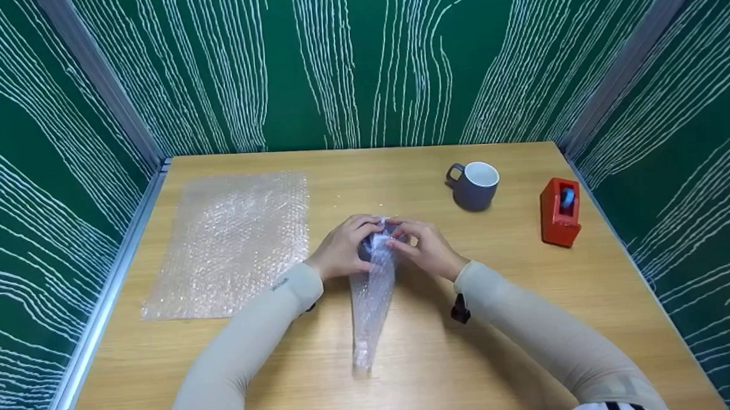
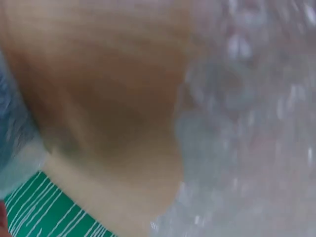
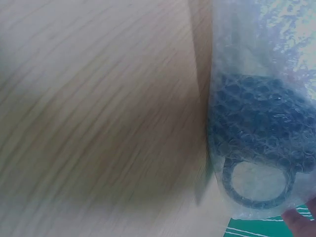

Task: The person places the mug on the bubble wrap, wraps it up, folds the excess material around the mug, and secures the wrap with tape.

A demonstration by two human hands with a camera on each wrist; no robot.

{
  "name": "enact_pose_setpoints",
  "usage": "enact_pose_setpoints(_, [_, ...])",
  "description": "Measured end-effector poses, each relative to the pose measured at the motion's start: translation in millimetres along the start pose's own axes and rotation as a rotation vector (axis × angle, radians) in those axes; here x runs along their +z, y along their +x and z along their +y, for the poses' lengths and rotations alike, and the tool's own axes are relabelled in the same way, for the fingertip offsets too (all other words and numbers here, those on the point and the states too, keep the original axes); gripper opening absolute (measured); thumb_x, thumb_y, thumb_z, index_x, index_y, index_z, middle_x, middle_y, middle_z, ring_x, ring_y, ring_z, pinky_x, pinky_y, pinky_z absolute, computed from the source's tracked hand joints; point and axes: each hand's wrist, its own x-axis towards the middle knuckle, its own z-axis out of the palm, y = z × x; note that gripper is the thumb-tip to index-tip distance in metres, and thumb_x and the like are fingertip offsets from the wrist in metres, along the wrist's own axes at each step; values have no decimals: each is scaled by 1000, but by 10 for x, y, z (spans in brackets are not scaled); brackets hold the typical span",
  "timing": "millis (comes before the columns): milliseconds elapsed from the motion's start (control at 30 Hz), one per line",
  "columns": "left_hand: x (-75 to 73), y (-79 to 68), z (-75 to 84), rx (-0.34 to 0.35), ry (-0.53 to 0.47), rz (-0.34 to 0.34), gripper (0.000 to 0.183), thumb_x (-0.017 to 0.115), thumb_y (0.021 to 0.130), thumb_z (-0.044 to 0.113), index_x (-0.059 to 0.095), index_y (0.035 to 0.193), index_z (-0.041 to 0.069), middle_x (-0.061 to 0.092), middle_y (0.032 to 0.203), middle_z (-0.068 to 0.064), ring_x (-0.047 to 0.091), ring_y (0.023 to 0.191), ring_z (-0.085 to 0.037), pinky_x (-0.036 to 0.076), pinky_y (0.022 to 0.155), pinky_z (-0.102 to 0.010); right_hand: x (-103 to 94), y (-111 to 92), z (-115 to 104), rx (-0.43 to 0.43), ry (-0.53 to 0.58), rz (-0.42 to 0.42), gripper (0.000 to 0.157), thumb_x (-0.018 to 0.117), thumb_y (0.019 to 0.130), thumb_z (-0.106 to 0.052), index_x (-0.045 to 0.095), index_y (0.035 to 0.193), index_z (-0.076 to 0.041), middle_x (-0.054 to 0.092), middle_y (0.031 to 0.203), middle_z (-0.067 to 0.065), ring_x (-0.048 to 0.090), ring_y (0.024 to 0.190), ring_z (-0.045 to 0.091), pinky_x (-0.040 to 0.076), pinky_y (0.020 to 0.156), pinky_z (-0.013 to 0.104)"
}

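A dark mug (image 3: 261,118) lies wrapped in bubble wrap (image 1: 371,320), its ring handle showing through the clear layers in the right wrist view. From the left side, my left hand (image 1: 342,248) grips the wrapped mug with fingers and thumb curled about it. My right hand (image 1: 428,248) pinches the film at the top right of the bundle with bent fingers. A long folded tail of the wrap trails toward me over the table. In the left wrist view, only a blurred edge of the bundle (image 2: 15,133) shows at the left.
A flat sheet of bubble wrap (image 1: 236,243) lies on the wooden table (image 1: 449,375) at the left. At the back right stands an unwrapped grey mug (image 1: 474,193), with a red tape dispenser (image 1: 558,220) farther right. Green panels (image 1: 307,64) enclose the table's back and sides.
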Motion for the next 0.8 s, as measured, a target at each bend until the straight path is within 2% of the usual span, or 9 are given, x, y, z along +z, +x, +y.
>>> enact_pose_setpoints(100, [-129,6,22,-50,-30,-90,77,93,87,35,61,154,11,53,166,-8,47,156,-29,38,131,-44,7,18,-16,23,5,22,13,80,99,-13,78,97,-1,73,139,22,73,122,42,59,95,60])
enact_pose_setpoints(200, [-242,13,42,-101,-44,-162,68,81,95,29,58,158,13,49,170,-3,43,160,-27,35,132,-44,10,37,-34,38,-1,31,11,81,99,-12,78,96,-1,74,137,21,75,110,39,61,85,54])
enact_pose_setpoints(300, [-306,18,63,-156,-87,-186,58,62,103,25,56,160,16,47,171,0,41,161,-24,31,134,-42,23,61,-30,48,-4,46,11,82,97,-11,79,94,-1,76,134,20,76,105,36,61,81,51])
enact_pose_setpoints(367, [-319,24,72,-183,-123,-186,56,55,107,29,54,161,18,47,172,0,40,162,-23,30,134,-42,28,74,-16,57,0,57,10,82,97,-10,80,94,-1,77,132,20,77,107,37,60,82,52])
enact_pose_setpoints(433, [-318,22,76,-197,-153,-181,58,57,108,38,51,163,18,47,171,-1,41,161,-23,30,134,-42,32,85,-3,65,13,64,10,82,97,-10,81,94,-1,77,131,20,77,111,38,61,85,54])
enact_pose_setpoints(567, [-296,3,75,-203,-164,-185,77,73,100,52,47,165,20,46,172,-5,42,161,-26,32,134,-45,32,104,23,101,42,64,9,81,98,-12,82,98,-3,77,131,20,75,120,40,61,100,58])
enact_pose_setpoints(667, [-280,5,79,-203,-175,-177,78,76,100,52,47,165,21,45,173,-7,41,161,-28,32,134,-48,19,129,43,146,63,62,11,80,100,-14,83,102,-4,77,133,19,73,126,40,56,111,59])
enact_pose_setpoints(800, [-265,32,91,-215,-194,-146,72,75,102,47,49,164,23,45,173,-6,41,161,-28,32,133,-48,4,177,82,179,84,73,13,79,101,-14,84,106,-4,77,134,18,71,130,40,51,117,59])
